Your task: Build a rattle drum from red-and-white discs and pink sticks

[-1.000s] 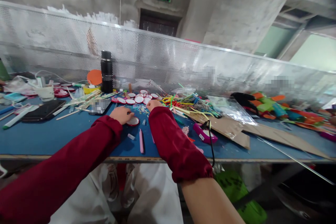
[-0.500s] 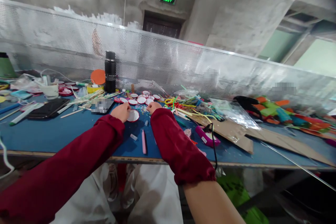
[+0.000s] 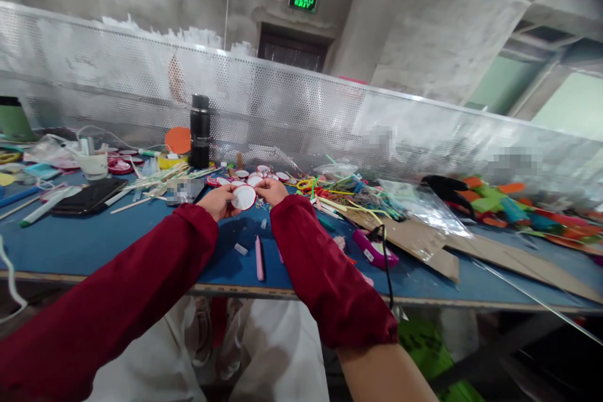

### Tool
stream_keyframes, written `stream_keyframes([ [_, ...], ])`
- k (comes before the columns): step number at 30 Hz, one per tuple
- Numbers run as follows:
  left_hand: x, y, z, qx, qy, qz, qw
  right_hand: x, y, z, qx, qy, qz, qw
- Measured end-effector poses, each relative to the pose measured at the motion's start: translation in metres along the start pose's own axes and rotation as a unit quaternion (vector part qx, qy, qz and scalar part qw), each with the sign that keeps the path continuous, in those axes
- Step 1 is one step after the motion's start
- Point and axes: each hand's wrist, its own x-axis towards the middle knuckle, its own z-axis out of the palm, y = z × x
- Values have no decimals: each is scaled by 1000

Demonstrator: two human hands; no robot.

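Between my hands is a small round white disc with a red rim (image 3: pixel 244 198), its white face toward me. My left hand (image 3: pixel 218 202) pinches its left edge. Fingers of my right hand (image 3: pixel 270 190) are closed at its upper right edge. Behind it lie several similar red-rimmed discs (image 3: pixel 255 181), partly hidden by the hands. On the blue table below the hands are a pink pen-like stick (image 3: pixel 259 257) and a small whitish translucent piece (image 3: pixel 240 249).
A black bottle (image 3: pixel 200 132) stands at the back, beside an orange disc (image 3: pixel 178 140). Thin sticks (image 3: pixel 160 182) and a black phone (image 3: pixel 88 196) lie left. To the right are tangled coloured cords (image 3: pixel 348 191), a purple device (image 3: pixel 374 249) and cardboard (image 3: pixel 405 232). A perforated metal screen (image 3: pixel 292 107) edges the table.
The red-rimmed disc has come up and tilted toward me. My right hand has moved left to its edge, where it was apart from it before.
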Motion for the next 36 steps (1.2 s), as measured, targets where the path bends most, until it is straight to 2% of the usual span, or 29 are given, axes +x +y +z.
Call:
stream_keyframes([
  [5,6,-10,-1,19,-18,13,1000,-5,-5,8,67,-13,-14,998],
  [11,22,-23,-7,91,-9,101,991,-7,-10,16,189,-50,-30,980],
  [15,23,-24,-6,109,-21,138,984,-7,-10,16,214,-65,12,974],
  [20,20,-22,-5,123,-31,153,980,-7,-7,12,238,-124,82,960],
  [25,16,-20,-4,155,-29,150,976,-8,-9,10,155,-122,72,978],
  [29,13,-20,-3,202,-45,130,970,-7,-4,-1,15,-76,75,994],
  [32,12,-20,-6,237,-46,112,964,-5,3,-15,-104,-47,79,990],
  [36,12,-19,-11,269,-25,92,958,-4,9,-24,-204,-47,73,975],
])
